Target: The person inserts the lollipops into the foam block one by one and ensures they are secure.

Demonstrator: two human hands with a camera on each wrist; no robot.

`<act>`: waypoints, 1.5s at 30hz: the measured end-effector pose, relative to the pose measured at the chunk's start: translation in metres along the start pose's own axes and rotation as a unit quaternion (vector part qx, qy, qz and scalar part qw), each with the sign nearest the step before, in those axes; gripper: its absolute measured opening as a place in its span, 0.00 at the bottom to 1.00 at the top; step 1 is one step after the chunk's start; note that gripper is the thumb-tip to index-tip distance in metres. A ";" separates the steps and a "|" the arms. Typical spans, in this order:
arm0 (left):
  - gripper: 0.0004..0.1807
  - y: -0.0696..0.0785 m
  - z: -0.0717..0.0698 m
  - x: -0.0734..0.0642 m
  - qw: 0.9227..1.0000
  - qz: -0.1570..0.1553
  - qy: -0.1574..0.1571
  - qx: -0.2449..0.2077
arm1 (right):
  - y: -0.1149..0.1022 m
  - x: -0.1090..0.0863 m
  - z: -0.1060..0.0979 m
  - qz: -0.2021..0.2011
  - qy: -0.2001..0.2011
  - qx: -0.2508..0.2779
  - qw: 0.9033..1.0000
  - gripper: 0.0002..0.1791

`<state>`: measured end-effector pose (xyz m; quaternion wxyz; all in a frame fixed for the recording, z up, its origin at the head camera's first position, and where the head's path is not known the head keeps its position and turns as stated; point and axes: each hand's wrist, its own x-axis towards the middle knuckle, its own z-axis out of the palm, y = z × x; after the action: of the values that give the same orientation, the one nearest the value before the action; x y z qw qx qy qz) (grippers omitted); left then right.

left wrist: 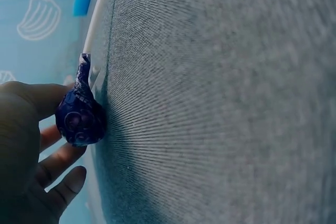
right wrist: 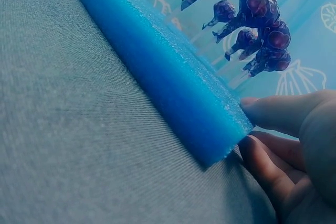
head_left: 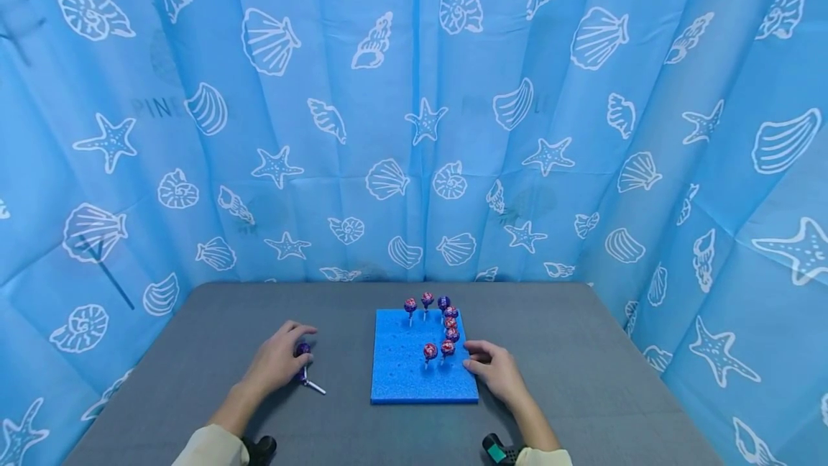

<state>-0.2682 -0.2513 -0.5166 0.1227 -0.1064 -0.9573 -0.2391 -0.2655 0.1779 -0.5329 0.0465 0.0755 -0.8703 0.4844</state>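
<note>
At the left of the table, my left hand (head_left: 279, 359) reaches over purple-wrapped lollipops (head_left: 303, 349) lying on the cloth, their white sticks toward the board. In the left wrist view its fingers are spread and loosely bent beside one lollipop (left wrist: 80, 121), not closed round it. A blue foam board (head_left: 404, 372) lies in the middle, with several red and purple lollipops (head_left: 430, 352) standing upright in it, mostly along its right and far sides. The right hand (head_left: 497, 371) rests at the board's right edge, thumb and fingers touching its side; no lollipop is in it.
Grey cloth covers the table (head_left: 336, 437). Behind and beside it hangs a blue curtain (head_left: 414, 221) printed with white shells and starfish. Small holes dot the left part of the foam board.
</note>
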 end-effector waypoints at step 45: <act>0.13 0.029 0.028 0.022 0.996 -0.046 -0.006 -0.074 | -0.002 0.000 -0.001 0.004 0.004 0.005 1.000 0.15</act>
<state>-0.2867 -0.2094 -0.5213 0.0974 -0.0730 -0.9415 -0.3142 -0.2654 0.1774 -0.5309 0.0475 0.0700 -0.8679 0.4895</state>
